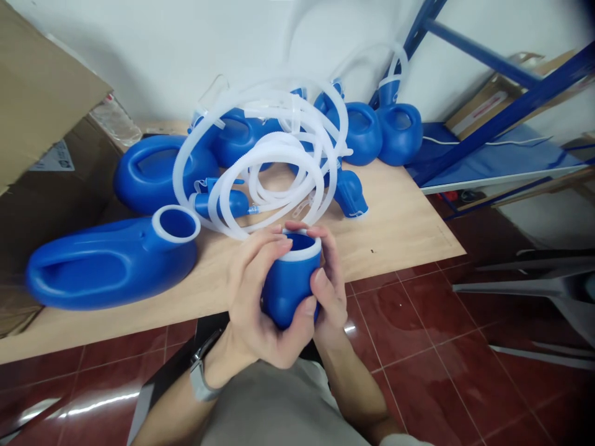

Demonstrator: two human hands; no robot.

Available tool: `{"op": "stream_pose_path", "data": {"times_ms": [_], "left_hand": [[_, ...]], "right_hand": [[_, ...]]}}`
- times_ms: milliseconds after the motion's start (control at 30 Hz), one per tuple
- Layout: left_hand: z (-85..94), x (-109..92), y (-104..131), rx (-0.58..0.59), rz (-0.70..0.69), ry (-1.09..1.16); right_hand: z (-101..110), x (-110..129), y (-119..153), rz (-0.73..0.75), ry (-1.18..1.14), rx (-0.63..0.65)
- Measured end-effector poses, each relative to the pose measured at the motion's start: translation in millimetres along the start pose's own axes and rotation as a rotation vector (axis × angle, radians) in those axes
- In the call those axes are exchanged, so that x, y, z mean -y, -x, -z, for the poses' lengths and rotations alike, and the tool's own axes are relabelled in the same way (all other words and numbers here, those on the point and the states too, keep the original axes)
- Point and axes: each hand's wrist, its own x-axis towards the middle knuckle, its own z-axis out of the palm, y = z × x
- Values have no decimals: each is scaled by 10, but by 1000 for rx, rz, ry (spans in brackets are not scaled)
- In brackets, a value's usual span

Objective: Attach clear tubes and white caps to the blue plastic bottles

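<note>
Both hands wrap round a blue plastic cup-shaped piece [292, 282] with a white rim, held upright in front of my body. My left hand [258, 291] grips its left side, fingers at the rim and thumb across the front. From the right, my right hand [331, 291] closes on it, thumb against the wall. A blue urinal bottle [111, 263] with a white-rimmed mouth lies on the table to the left of my hands. Just behind them, coiled white corrugated hoses [274, 161] rest with blue fittings [351, 193] among them.
Several more blue bottles [160, 167] stand along the wall at the back of the wooden table [400, 229]. Cardboard boxes [41, 93] crowd the left side. A blue metal shelf [506, 158] is at the right, above the tiled floor, with a grey chair [548, 294] nearer me.
</note>
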Motion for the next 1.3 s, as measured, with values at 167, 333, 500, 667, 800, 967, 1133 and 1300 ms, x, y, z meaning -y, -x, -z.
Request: {"op": "stream_pose_path", "data": {"times_ms": [167, 333, 500, 667, 800, 967, 1133, 1300], "left_hand": [[-54, -8, -114, -114, -46, 79], [-151, 159, -78, -65, -38, 113], [-327, 366, 6, -6, -54, 36], [73, 417, 49, -29, -65, -209], [800, 603, -66, -246, -266, -489], [1387, 1017, -247, -19, -220, -790], [1428, 1161, -228, 190, -28, -816], [1354, 1112, -187, 156, -30, -794]], "right_hand": [[18, 11, 21, -1, -252, -137], [55, 30, 8, 19, -257, -174], [413, 59, -177, 141, 125, -47], [951, -13, -306, 337, 761, 365], [1069, -249, -295, 592, 1022, 540], [986, -372, -455, 898, 1166, 654], [977, -306, -655, 877, 1247, 718], [713, -152, -500, 705, 1149, 636]]}}
